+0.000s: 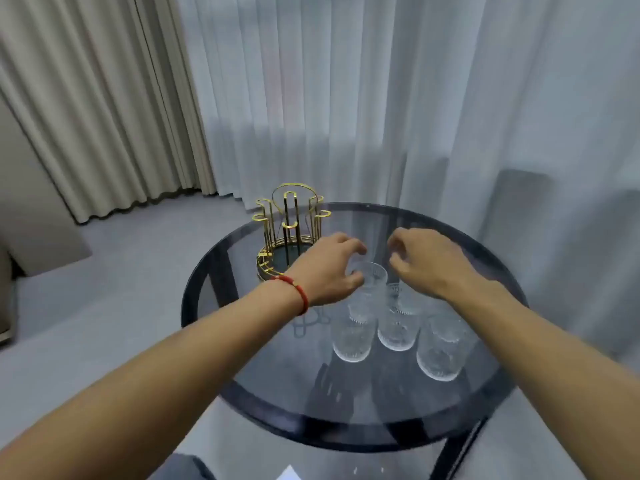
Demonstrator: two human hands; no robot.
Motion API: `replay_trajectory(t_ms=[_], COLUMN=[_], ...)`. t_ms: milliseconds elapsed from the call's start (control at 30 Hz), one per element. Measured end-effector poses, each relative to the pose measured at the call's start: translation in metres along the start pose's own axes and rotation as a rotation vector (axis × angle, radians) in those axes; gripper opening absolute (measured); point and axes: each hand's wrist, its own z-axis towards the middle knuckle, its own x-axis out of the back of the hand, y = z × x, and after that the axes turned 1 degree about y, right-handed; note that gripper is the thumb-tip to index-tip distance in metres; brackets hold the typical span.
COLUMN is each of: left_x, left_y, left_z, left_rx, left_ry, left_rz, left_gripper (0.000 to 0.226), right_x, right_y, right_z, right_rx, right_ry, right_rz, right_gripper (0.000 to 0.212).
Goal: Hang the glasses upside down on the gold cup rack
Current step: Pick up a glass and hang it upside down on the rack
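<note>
On the round dark glass table [263,386], the gold wire cup rack [289,233] stood empty; about 5 clear ribbed glasses [394,327] waited (none hung). The left hand [329,271] cupped 1 glass loosely, the right hand [426,261] hovered, fingers curled, holding nothing.

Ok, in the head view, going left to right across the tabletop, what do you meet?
Gold cup rack → left hand, curled around the far glass → right hand → nearest right-side glass. The other glasses cluster under the hands, so their order is unclear.
</note>
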Motion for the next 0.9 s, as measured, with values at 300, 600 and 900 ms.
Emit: replay_trajectory(t_ms=[300,600,900], left_x=[-0.059,-0.087,-0.033], left_y=[0.008,-0.002,-0.022], left_z=[-0.069,-0.067,-0.070], left_rx=[0.198,0.366,0.675], left_ry=[-0.121,0.127,0.483], left_rz=[-0.043,-0.407,-1.299], left_gripper=[0.085,0.105,0.054], right_x=[-0.010,-0.061,-0.063], right_y=[-0.006,-0.048,-0.068], right_z=[-0.100,-0.100,-0.071], right_rx=[0.022,-0.015,0.003], right_ry=[0.054,0.242,0.124], right_rz=[0.304,0.662,0.786], right_gripper=[0.017,0.022,0.045])
